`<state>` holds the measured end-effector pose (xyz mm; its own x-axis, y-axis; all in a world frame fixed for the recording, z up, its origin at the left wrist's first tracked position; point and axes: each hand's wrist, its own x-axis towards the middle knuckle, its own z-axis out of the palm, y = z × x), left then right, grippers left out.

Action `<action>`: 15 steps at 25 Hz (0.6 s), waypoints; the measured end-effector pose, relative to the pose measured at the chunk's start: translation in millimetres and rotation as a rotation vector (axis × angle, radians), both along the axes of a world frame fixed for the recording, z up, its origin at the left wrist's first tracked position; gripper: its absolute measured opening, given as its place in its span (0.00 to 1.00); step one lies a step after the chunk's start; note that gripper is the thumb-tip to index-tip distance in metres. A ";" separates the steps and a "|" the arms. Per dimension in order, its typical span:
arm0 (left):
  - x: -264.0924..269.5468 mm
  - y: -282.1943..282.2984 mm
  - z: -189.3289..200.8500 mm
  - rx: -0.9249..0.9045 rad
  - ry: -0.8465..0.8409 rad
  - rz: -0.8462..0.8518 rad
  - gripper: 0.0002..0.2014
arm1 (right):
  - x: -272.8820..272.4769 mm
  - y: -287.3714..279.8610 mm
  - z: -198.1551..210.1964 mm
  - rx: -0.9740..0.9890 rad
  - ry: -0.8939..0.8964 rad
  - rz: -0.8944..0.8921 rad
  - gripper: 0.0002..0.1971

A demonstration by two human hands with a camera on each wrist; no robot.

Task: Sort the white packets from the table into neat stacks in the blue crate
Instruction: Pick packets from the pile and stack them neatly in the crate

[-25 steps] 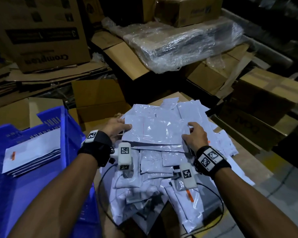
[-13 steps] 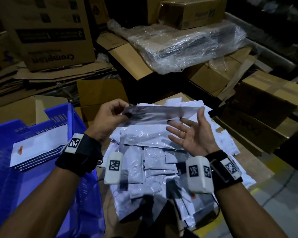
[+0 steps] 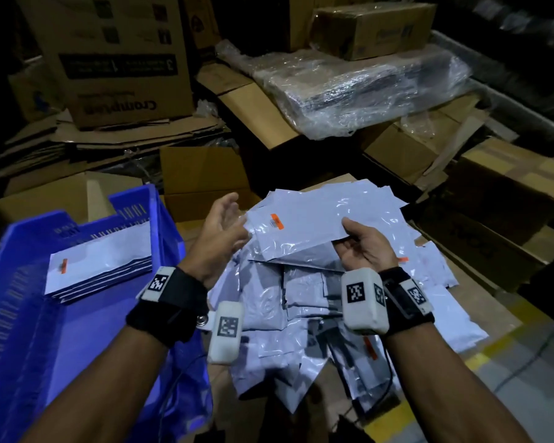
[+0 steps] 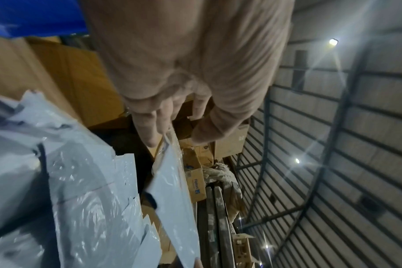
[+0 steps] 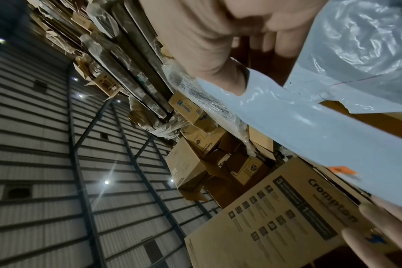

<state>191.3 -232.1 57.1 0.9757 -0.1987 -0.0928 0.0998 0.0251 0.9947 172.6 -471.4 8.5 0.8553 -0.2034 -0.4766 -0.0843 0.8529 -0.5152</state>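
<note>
A dim storeroom of cardboard boxes [image 3: 115, 59] is seen. Nearest, loose packets [image 3: 279, 302] are heaped on the counter [image 3: 474, 302]. Above them one packet [image 3: 304, 231] is pinched by the right hand [image 3: 362, 247]; the left hand [image 3: 221, 228], fingers straight, touches its other end. Left, a stack [image 3: 100, 263] lies in the crate [image 3: 20, 314].

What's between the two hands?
The head view shows a white packet spanning from the left hand to the right hand, above the pile.
</note>
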 end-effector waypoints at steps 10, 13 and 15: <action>-9.7 9.8 -12.3 -0.154 0.238 0.128 0.05 | -8.6 28.0 0.5 -0.014 -0.165 0.039 0.38; -14.7 21.0 -11.8 -0.153 0.223 0.122 0.07 | -8.8 37.6 -0.2 -0.030 -0.167 0.051 0.41; -17.3 28.7 -9.2 -0.194 0.189 0.155 0.06 | -9.7 44.8 2.8 -0.107 -0.154 0.092 0.37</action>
